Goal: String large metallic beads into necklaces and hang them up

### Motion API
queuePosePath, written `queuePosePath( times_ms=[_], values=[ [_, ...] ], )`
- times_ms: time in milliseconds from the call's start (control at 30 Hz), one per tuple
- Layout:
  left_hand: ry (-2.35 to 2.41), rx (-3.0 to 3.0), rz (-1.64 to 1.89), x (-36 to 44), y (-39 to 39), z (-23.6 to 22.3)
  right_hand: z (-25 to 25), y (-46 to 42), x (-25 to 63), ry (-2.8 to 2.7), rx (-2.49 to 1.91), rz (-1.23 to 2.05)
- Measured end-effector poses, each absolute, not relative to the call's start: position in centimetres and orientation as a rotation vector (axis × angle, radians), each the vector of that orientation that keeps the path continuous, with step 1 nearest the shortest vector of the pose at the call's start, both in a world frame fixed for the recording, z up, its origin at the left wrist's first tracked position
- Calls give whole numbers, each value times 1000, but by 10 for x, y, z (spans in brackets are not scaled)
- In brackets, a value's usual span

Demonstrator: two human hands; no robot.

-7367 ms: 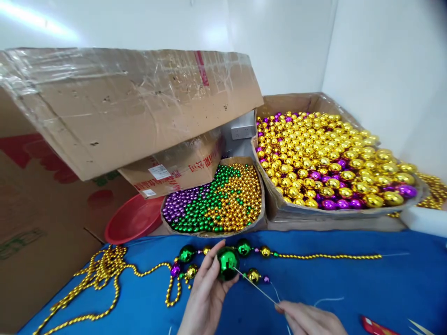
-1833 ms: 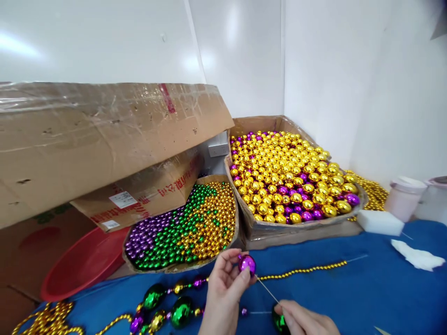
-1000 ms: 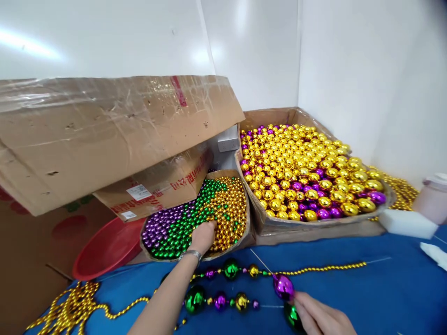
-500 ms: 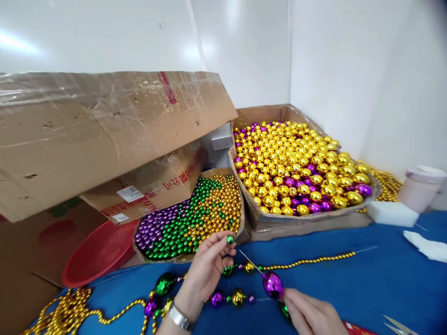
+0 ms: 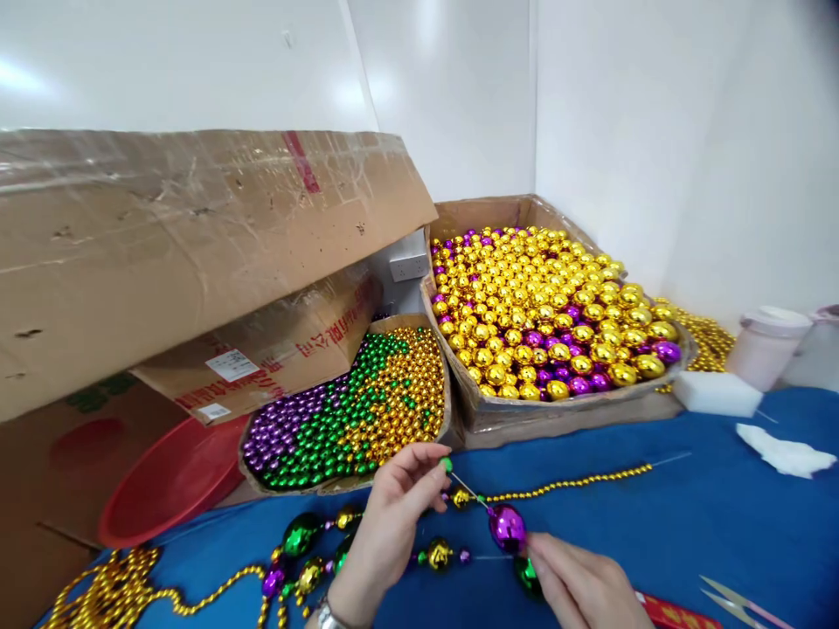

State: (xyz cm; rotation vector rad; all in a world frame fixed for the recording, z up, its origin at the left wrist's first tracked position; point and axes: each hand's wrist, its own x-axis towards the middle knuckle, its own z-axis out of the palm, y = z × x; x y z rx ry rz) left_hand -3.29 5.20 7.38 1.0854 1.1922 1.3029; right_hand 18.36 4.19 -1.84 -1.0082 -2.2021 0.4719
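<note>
A person's left hand (image 5: 393,515) pinches a small green bead (image 5: 447,464) between thumb and fingertips, setting it at the tip of a thin needle (image 5: 467,487); the right hand (image 5: 577,585) is closed around the needle's lower end, with a large purple bead (image 5: 507,527) already threaded just above its fingers and a green one (image 5: 526,572) tucked against the palm; both hands hover low over a blue table (image 5: 688,542); a strand of mixed beads (image 5: 315,559) lies beneath the left hand, and a thin gold chain (image 5: 570,483) runs off to the right; just behind sits a box of small beads (image 5: 347,415) in purple, green and gold, and to its right a bigger box of gold and purple balls (image 5: 544,323); a red basin (image 5: 163,480) rests at the left under a cardboard flap (image 5: 197,227); scissors (image 5: 734,598) lie at the near right edge.
</note>
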Motion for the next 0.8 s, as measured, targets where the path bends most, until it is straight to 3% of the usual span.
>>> queuePosePath(
  times_ms=[233,800],
  values=[
    [1161,1265,1214,-2,53,79,-16,42,190,-2023,-999,688],
    [1211,1356,1136,16,79,73,-29,49,214,-1820,-1046,698]
  ],
)
